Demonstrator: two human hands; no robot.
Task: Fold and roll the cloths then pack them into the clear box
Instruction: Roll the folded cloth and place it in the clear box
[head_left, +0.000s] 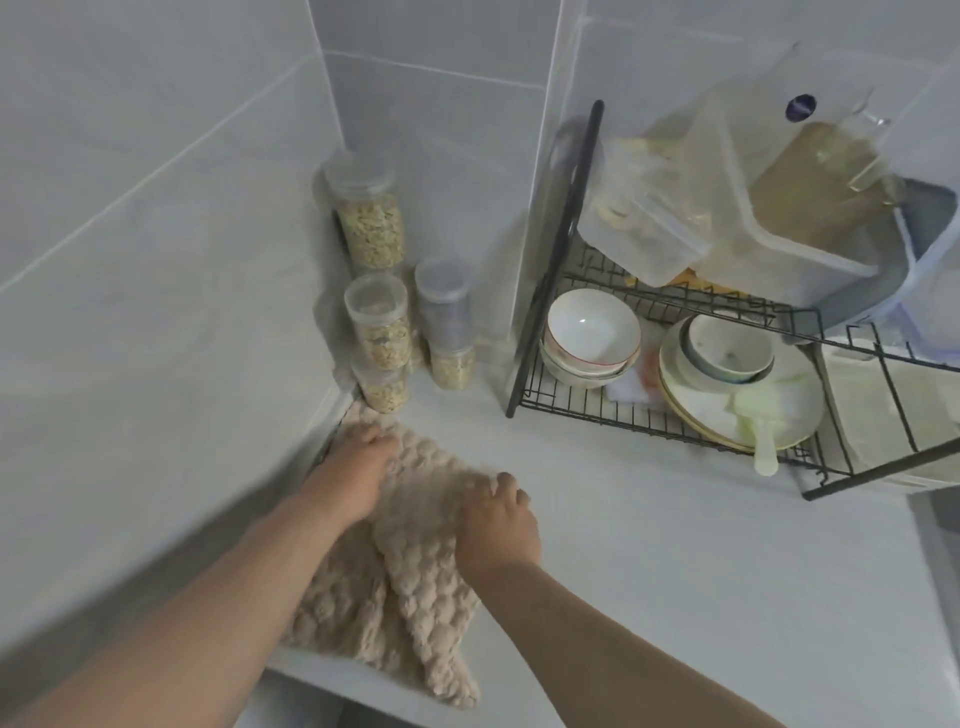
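Where the flat white counter (675, 571) runs into the corner of the pale tiled walls, found one beige bobble-textured cloth (410, 597), lying rumpled and partly doubled over itself, with its near corner hanging past the counter's front edge. Noted the left hand (358, 467) on the cloth's far left corner, palm down, fingers curled into the fabric and holding it. Noted the right hand (496, 525) on the cloth's far right edge, fingers likewise bent and gripping the fabric; finer detail of both grips lost to motion blur. Recorded a raised fold of cloth between the two hands. Just beyond the cloth, against the wall, logged a cluster of clear round plastic jars (371, 223) filled with pale flakes, stacked in two levels; cannot tell whether the nearest jar touches the cloth's far corner. To the right, well apart from the cloth, found a black two-tier wire dish rack (649, 415). On its lower tier: stacked white ceramic bowls (592, 332), plus a stack of pale round plates (779, 415) carrying a further bowl and a pale green utensil (763, 447). On its upper tier: clear rectangular plastic boxes (649, 228), lying tilted, a smaller one in front of a larger; contents not determinable.
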